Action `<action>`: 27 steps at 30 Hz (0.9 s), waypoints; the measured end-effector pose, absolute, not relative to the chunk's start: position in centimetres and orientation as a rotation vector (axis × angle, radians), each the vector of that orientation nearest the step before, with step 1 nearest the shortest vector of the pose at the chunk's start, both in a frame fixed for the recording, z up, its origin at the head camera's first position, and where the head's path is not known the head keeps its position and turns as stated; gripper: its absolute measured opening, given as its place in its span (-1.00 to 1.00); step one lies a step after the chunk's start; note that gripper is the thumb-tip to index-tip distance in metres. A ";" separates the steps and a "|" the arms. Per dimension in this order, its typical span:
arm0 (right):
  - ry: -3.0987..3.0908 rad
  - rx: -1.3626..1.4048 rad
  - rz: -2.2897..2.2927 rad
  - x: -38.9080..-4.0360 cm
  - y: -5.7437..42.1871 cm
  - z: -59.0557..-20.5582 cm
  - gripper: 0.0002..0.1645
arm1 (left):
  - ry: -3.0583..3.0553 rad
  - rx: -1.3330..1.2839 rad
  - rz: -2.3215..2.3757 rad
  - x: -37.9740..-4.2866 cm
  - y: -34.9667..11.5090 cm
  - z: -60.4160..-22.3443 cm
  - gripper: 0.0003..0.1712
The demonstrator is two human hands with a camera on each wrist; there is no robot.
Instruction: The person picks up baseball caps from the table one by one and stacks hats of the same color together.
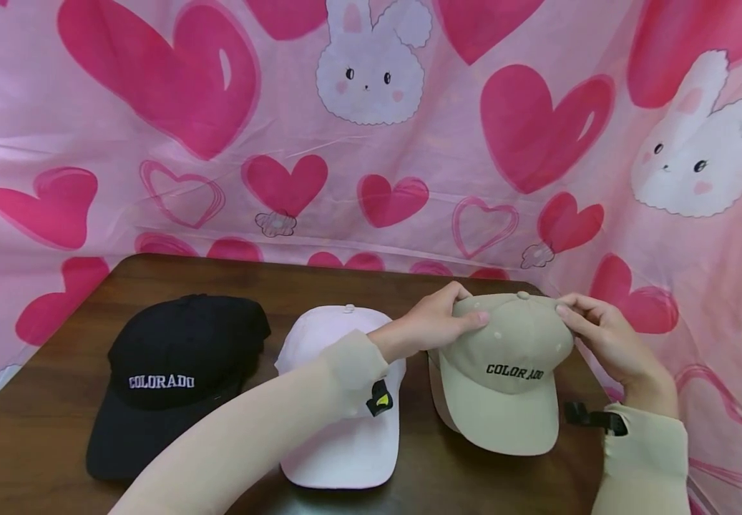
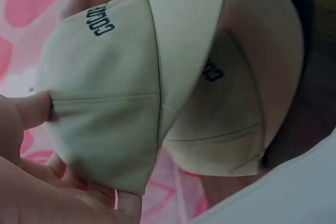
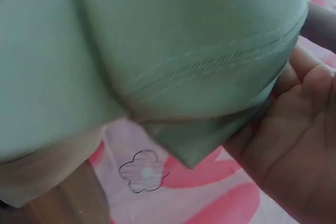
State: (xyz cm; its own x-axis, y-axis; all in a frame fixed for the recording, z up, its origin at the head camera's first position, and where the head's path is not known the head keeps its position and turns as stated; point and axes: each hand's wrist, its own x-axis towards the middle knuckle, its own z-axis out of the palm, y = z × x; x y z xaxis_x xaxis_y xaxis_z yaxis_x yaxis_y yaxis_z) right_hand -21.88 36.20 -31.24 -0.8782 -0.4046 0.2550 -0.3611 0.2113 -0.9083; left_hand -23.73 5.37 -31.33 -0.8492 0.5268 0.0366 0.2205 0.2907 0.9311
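Note:
A beige baseball cap [image 1: 502, 418] with dark COLORADO lettering is between my two hands at the right of the head view, its brim toward me. My left hand [image 1: 428, 322] grips the crown's left side, thumb on the outside and fingers around the lower edge in the left wrist view. With thumb and fingers, my right hand [image 1: 615, 347] holds the crown's opposite side. Beneath it sits a second, tan cap [image 2: 215, 145], also lettered; the held cap hides most of it, and a gap shows between their brims.
A white cap [image 1: 338, 458] lies in the middle of the brown wooden table [image 1: 345, 282], partly behind my left forearm. Farther left is a black COLORADO cap [image 1: 177, 343]. Pink cloth [image 1: 371, 150] printed with hearts and rabbits hangs around the table's back and sides.

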 end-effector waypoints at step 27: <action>2.440 -0.531 -1.458 -24.1 38.5 -36.5 -0.73 | 2.515 0.449 1.325 -23.6 7.7 -34.5 -0.63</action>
